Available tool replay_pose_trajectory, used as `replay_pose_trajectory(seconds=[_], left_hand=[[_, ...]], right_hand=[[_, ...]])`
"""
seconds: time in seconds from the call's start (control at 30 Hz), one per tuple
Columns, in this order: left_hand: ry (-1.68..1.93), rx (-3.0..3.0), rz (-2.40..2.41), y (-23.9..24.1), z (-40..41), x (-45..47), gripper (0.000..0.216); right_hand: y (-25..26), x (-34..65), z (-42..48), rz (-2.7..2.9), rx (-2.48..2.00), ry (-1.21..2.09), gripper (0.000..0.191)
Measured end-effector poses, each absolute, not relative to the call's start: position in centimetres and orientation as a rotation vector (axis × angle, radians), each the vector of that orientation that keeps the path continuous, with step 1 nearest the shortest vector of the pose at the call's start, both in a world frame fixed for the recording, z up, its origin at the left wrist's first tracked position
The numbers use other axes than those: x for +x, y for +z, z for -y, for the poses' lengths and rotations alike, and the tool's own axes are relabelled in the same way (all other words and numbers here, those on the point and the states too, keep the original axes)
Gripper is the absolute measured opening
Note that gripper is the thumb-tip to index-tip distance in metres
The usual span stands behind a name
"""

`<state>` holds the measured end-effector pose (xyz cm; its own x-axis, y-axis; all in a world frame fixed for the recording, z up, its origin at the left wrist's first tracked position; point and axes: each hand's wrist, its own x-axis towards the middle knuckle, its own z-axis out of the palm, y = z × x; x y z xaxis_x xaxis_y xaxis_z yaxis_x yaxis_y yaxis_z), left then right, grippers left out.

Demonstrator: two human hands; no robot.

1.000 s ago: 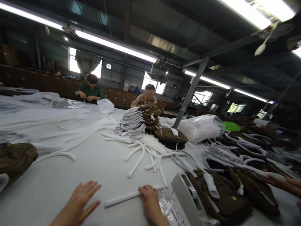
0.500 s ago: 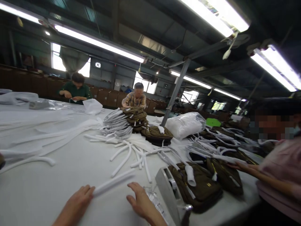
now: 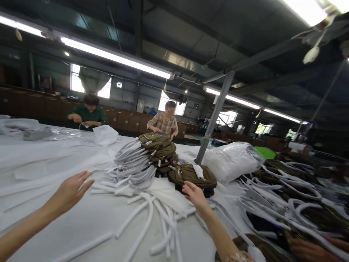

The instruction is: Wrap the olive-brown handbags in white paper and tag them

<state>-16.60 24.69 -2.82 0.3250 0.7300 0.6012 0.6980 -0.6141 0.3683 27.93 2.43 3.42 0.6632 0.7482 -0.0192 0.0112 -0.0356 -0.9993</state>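
My left hand (image 3: pixel 71 190) is stretched out over the white table (image 3: pixel 89 218), fingers spread, holding nothing, just left of loose white foam strips (image 3: pixel 147 214). My right hand (image 3: pixel 195 194) reaches forward with fingers extended, at the edge of an olive-brown bag (image 3: pixel 192 174) that lies beside a stack of the same bags (image 3: pixel 159 149). A fan of grey-white strips (image 3: pixel 133 163) leans against that stack. A single white foam tube (image 3: pixel 81 247) lies near the table's front edge.
A clear bag of white filling (image 3: pixel 231 158) lies behind the olive bag, by a slanted steel post (image 3: pixel 215 116). More brown bags and white strips (image 3: pixel 286 196) cover the right side. Two people (image 3: pixel 88 112) work at the far edge; another person's hand (image 3: pixel 308 249) shows bottom right.
Both my hands left the foam tube at the front edge and reached far forward; my right hand now sits by the olive bag. The camera has tilted and moved closer to the stack.
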Motion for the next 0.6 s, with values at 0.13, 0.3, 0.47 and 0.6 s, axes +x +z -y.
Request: replay_pose_trajectory(seconds=[0.13,0.3,0.47,0.6], left_hand=[[1.247,2.378,-1.209,7.8,-31.5,-3.0,0.056],[1.203,2.253,-1.265,13.5,-38.4,10.2,0.051],[1.127,2.18,-1.356,15.6,-44.2,19.0,0.044],[1.06,2.157,-1.428,16.1,-47.7,24.6,0.047]], right_hand=[[4.3,35.5,-12.8,0.493,-1.428,0.624,0.026],[2.2,41.6,-20.6,0.396,-1.334,0.66,0.019],[0.8,46.2,-25.3,0.374,-1.305,0.698,0.012],[0.0,49.6,-28.6,0.424,-1.281,0.681,0.015]])
